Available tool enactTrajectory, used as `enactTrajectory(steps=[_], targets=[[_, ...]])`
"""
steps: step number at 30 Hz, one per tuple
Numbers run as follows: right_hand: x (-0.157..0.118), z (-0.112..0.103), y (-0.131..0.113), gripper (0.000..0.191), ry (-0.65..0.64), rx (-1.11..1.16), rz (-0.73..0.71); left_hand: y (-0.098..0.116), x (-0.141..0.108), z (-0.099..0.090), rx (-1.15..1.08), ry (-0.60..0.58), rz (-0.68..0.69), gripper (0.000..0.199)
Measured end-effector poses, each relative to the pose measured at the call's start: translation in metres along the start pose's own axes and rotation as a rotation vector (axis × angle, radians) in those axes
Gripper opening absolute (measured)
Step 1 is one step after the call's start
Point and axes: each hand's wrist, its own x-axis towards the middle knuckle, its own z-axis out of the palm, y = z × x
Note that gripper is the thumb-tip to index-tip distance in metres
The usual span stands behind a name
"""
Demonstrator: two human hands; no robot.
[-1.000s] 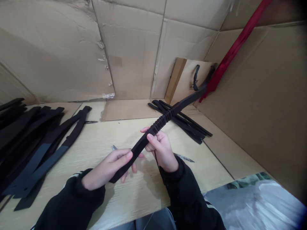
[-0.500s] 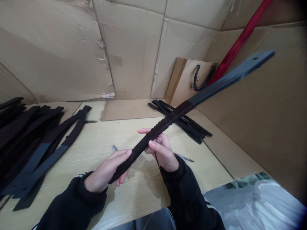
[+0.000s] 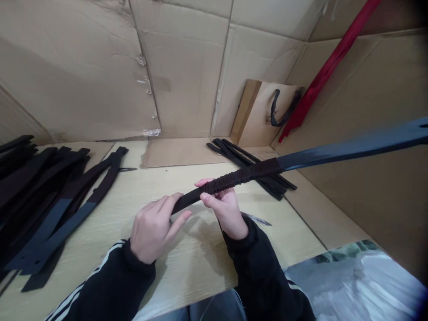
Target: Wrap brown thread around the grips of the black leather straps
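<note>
A long, slightly curved dark strip point(image 3: 189, 199) lies across both hands above the table. Its middle has a ribbed, dark brown wrapping point(image 3: 240, 176); the blue-grey far end reaches the right edge, where a hole shows. My left hand point(image 3: 155, 225) is closed over the near black end, thumb and fingers on either side. My right hand point(image 3: 225, 209) grips the strip where the wrapping begins, thumb on the near side and fingers partly hidden behind. A thin dark cord seems to run down beside my right wrist.
Many similar dark strips point(image 3: 72, 196) are piled at the left. Several narrow black strips point(image 3: 230, 149) lie at the back right. A pointed metal tool point(image 3: 257, 219) is partly behind my right sleeve. A paper bag point(image 3: 257, 111) leans on the cardboard wall point(image 3: 187, 76) near red fabric point(image 3: 321, 80).
The strip has turned, its far end swinging down and right. My left hand has rolled over the near end, its back now showing. My right hand stays nearly in place.
</note>
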Motion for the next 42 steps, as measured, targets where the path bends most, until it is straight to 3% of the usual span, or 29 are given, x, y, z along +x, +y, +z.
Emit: enactTrajectory(steps=[2, 4, 10, 14, 19, 25, 36, 42], targets=[[0.001, 0.001, 0.0, 0.022, 0.005, -0.005, 0.005, 0.0, 0.0, 0.003, 0.053, 0.034, 0.048, 0.032], [0.001, 0.001, -0.001, 0.022, 0.01, 0.018, 0.021, 0.001, 0.0, 0.003, 0.012, -0.009, 0.011, 0.032], [0.002, 0.002, -0.002, 0.027, -0.043, 0.087, 0.156, 0.007, 0.005, -0.01, -0.54, -0.422, -0.449, 0.043], [0.002, 0.003, 0.001, 0.03, 0.028, -0.012, 0.199, 0.004, 0.011, -0.014, -0.905, -0.606, -0.665, 0.049], [0.003, 0.003, 0.003, 0.034, 0.011, -0.021, 0.232, -0.002, 0.014, -0.015, -0.805, -0.649, -0.599, 0.044], [0.004, 0.003, 0.0, 0.027, -0.13, 0.033, 0.208, -0.002, 0.013, -0.021, -0.779, -0.648, -0.534, 0.042], [0.002, -0.001, -0.002, 0.032, -0.03, 0.075, 0.241, -0.001, 0.017, -0.026, -0.866, -0.705, -0.565, 0.043], [0.004, -0.006, -0.005, 0.031, 0.043, 0.177, 0.169, -0.006, 0.016, -0.027, -0.852, -0.723, -0.543, 0.042]])
